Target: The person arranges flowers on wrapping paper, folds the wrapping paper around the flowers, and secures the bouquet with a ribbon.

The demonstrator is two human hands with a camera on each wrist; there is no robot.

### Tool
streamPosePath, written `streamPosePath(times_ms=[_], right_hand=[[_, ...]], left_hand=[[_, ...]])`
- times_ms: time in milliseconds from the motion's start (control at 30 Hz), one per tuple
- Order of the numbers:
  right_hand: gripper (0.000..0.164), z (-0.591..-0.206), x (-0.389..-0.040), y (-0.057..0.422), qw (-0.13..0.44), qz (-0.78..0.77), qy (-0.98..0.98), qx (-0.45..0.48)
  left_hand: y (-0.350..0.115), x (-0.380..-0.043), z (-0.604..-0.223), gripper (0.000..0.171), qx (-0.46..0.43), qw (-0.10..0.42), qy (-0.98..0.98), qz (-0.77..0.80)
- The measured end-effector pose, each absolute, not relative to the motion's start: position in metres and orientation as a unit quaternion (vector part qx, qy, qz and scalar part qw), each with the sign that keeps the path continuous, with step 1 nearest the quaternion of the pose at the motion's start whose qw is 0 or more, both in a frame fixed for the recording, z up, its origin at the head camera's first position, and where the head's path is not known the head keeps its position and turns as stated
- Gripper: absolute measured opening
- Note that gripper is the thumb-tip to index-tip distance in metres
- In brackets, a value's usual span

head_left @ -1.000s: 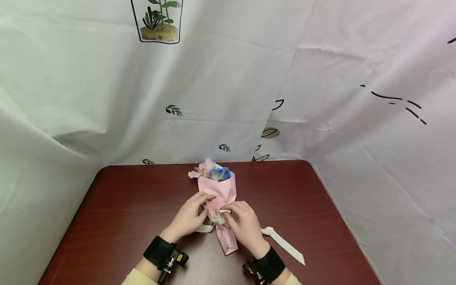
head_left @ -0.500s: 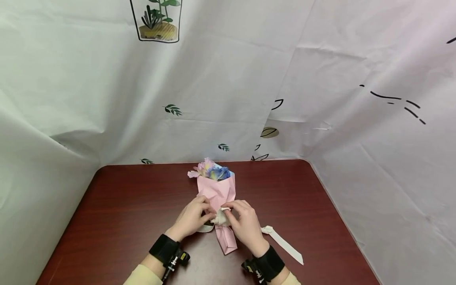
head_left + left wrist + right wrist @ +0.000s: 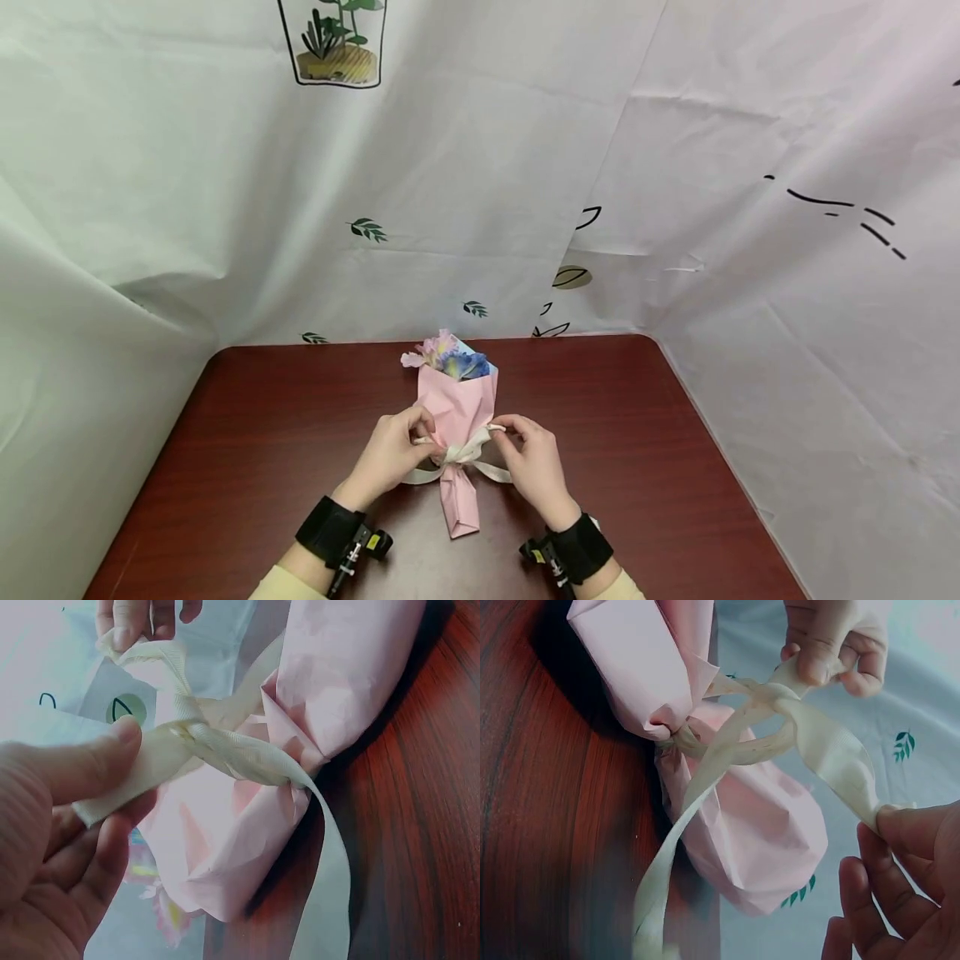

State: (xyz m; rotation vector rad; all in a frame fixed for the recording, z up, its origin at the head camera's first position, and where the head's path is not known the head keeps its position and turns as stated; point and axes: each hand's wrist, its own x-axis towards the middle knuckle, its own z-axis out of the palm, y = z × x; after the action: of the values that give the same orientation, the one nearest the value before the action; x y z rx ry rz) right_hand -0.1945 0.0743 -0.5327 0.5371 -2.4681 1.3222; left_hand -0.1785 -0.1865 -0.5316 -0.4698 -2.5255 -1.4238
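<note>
A small bouquet lies on the table, its pink [image 3: 437,347] and blue flowers [image 3: 468,365] at the far end of a pink paper wrap [image 3: 456,404]. Around the narrow waist of the wrap runs a cream ribbon [image 3: 240,756], crossed into a knot at the front. My left hand [image 3: 390,454] pinches one ribbon piece between thumb and fingers, left of the knot. On the other side, my right hand [image 3: 536,467] pinches another piece with thumb and fingertips. Two loose tails hang down beside the wrapped stem end [image 3: 459,504], one on each side.
The dark red wooden table [image 3: 637,467] has rounded back corners. White printed fabric [image 3: 480,167] hangs behind it and along both sides. Each wrist wears a black strap [image 3: 330,531] with a small camera.
My hands have drawn apart from the bouquet's middle, each with ribbon, and the knot stands out between them. The right tail has moved in toward the bouquet. The stem end has shifted left.
</note>
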Motion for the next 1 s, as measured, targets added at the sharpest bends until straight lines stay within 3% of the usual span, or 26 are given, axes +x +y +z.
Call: streamPosePath(times_ms=[133, 333, 533, 667, 1000], right_hand=[[0.010, -0.531, -0.197, 0.078, 0.096, 0.498, -0.850, 0.145], [0.005, -0.528, -0.203, 0.086, 0.061, 0.510, -0.852, 0.103], [0.007, -0.532, -0.206, 0.091, 0.042, 0.529, -0.844, 0.076], [0.014, -0.536, -0.209, 0.094, 0.016, 0.556, -0.830, 0.045], [0.042, -0.546, -0.209, 0.101, -0.028, 0.566, -0.824, -0.009]], left_hand=[[-0.191, -0.178, -0.526, 0.035, -0.154, 0.079, -0.872, -0.458], [-0.208, -0.176, -0.517, 0.006, -0.224, 0.048, -0.893, -0.388], [-0.217, -0.176, -0.516, 0.026, -0.191, 0.055, -0.902, -0.382], [-0.220, -0.174, -0.518, 0.034, -0.151, 0.051, -0.908, -0.387], [-0.227, -0.171, -0.524, 0.017, -0.146, 0.021, -0.906, -0.396]])
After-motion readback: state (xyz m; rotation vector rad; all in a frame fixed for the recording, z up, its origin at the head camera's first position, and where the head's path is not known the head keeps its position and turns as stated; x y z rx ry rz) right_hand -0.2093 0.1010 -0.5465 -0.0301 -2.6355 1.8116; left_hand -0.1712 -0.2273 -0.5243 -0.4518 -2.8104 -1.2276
